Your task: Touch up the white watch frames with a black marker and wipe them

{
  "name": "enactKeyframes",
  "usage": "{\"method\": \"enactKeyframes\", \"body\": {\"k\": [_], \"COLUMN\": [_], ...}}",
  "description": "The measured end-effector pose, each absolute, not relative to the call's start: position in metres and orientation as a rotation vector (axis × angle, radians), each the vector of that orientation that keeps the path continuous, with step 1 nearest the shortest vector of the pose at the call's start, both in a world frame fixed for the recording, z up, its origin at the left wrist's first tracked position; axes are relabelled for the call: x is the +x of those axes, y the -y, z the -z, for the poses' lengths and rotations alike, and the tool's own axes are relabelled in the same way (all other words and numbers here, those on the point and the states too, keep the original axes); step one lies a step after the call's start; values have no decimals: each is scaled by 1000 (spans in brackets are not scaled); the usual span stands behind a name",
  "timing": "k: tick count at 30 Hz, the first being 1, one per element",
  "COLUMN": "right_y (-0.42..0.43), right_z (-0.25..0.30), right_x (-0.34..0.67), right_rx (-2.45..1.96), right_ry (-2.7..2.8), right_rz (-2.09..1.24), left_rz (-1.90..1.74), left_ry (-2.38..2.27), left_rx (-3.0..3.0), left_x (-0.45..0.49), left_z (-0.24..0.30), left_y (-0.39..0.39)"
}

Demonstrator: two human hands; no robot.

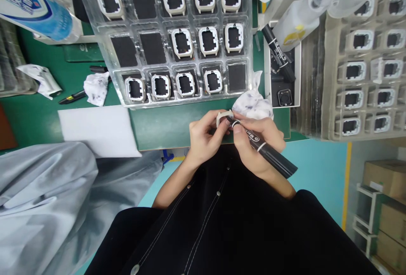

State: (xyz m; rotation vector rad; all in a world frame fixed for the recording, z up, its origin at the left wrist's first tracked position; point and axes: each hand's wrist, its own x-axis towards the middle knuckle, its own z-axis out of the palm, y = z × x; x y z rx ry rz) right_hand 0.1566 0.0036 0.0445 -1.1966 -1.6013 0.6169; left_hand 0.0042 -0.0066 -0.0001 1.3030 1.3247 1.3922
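My left hand (204, 137) pinches a small white watch case frame (221, 116) just over the front edge of the green table. A thick black marker pen (269, 152) lies in the grip of my right hand (253, 140), its tip end pointing left into the frame. Fingers partly cover the frame, so I cannot make out whether the tip touches it. Beyond my hands, a clear plastic tray (187, 104) holds several similar white frames in its compartments, some of which show only black padding. Beside my right hand lies a crumpled, ink-stained tissue (253, 105).
At the right, a white box (298, 89) contains another marker (279, 53); a pump bottle (298, 21) stands near it. Farther right are stacked trays (331, 118) with more frames. A white foam sheet (98, 129), a pen (72, 97) and a blue-labelled bottle (60, 23) are at left.
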Motion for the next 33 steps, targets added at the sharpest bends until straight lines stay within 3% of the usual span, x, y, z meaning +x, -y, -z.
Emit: {"method": "enactKeyframes", "body": {"k": [33], "right_y": [-5], "right_z": [-36], "right_x": [152], "right_rx": [-1112], "right_ry": [1675], "right_rz": [-529], "left_rz": [-1317], "left_ry": [-1458], "left_rx": [1364], "left_x": [1], "left_z": [0], "left_y": [9]}}
